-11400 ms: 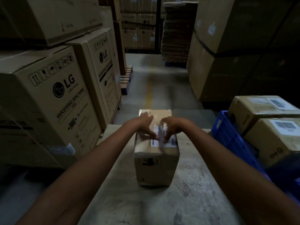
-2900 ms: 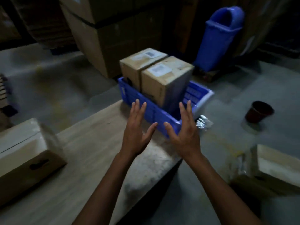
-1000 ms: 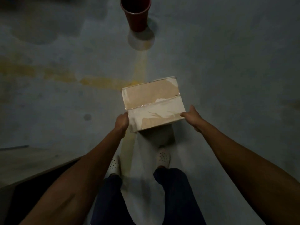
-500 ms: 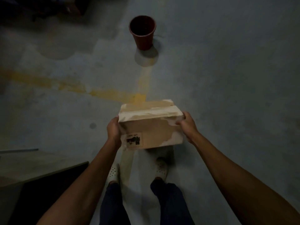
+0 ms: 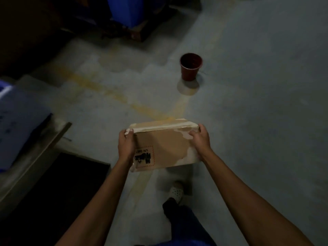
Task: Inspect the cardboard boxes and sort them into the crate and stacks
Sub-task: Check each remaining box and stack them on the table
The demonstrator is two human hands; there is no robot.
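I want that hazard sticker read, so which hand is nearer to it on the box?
Left. The left hand grips the cardboard box at the edge right beside the sticker; the right hand holds the opposite end, away from it.

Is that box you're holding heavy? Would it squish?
Probably not very heavy: the left hand and right hand hold the cardboard box up by its ends alone. It seems stiff, since its edges look straight in that grip. Torn whitish patches suggest its skin peels easily.

Red pot (image 5: 191, 66), yellow floor line (image 5: 113, 94)
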